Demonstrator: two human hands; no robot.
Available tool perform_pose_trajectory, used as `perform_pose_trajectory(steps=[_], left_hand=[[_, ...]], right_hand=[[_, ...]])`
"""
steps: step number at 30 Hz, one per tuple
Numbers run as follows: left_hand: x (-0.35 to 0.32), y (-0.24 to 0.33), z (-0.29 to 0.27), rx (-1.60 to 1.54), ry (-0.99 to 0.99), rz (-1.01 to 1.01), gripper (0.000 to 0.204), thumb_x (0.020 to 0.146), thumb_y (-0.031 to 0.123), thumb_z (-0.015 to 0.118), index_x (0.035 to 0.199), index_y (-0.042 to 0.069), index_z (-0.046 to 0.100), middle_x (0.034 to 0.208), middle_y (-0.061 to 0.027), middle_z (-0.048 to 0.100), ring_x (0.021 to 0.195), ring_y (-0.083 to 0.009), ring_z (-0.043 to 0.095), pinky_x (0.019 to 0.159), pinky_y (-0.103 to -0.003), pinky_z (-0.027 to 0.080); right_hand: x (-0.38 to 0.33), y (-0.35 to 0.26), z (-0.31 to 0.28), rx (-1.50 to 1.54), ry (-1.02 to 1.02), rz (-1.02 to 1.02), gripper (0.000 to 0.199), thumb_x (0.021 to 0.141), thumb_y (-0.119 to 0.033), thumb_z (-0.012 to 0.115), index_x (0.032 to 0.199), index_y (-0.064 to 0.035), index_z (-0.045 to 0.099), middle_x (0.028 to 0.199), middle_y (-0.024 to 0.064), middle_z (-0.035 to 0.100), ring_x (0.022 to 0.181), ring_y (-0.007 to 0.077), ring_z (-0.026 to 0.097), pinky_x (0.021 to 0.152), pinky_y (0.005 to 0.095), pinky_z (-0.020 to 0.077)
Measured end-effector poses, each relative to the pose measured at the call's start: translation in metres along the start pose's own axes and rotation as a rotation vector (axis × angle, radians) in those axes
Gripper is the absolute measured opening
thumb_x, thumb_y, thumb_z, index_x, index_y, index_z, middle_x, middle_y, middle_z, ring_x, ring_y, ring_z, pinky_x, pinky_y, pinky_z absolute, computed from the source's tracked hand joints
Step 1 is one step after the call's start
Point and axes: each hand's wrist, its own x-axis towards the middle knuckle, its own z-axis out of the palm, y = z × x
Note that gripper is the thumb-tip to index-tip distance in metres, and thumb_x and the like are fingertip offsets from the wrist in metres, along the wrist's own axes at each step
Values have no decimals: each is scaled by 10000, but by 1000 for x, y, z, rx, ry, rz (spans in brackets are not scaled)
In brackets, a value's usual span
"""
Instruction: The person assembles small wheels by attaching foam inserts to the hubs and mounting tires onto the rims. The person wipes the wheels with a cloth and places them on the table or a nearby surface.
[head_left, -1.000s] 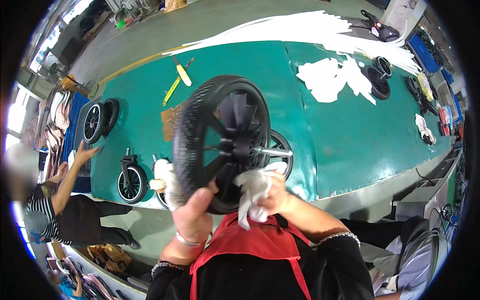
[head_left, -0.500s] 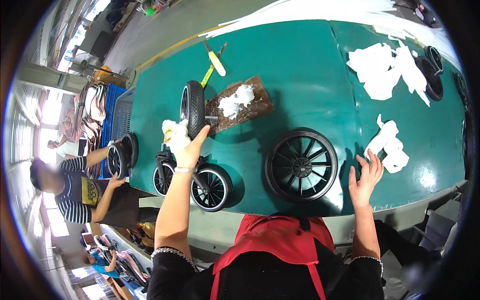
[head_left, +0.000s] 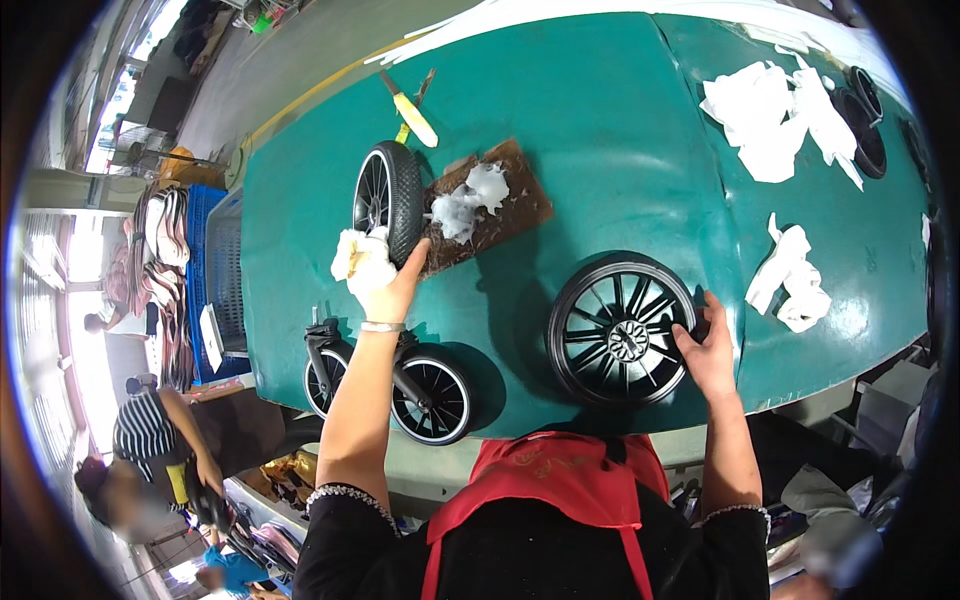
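Note:
My left hand is closed on a wadded white cloth, at the near side of an upright black spoked wheel. The thumb lies along that wheel's tyre. To the right, my right hand grips the right rim of a large black spoked wheel, thumb over the edge and fingers on its outer side. Beyond the upright wheel, a brown board carries a whitish grease-like lump. A pair of small wheels on a black fork frame stands beside my left forearm.
Yellow-handled pliers lie at the far left of the green table. White crumpled cloths and more small wheels are on the right. A blue crate stands past the left edge, and a person in stripes is farther left.
My right hand has moved left from beside the crumpled cloth and taken hold of the large wheel's rim. The person at the left has turned away from the table with the wheels.

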Motion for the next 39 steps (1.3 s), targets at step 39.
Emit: perform_pose_trajectory(steps=[39], left_hand=[[-189,-159,-226,-1252,205,-984,463,871,121,682,1259,-11,466,977,-67,603,882,-146,583,854,-275,471]], right_hand=[[56,-240,197,-426,416,-698,538,678,-183,752,1183,-119,580,991,127,670,915,332,658,805,440,526]])
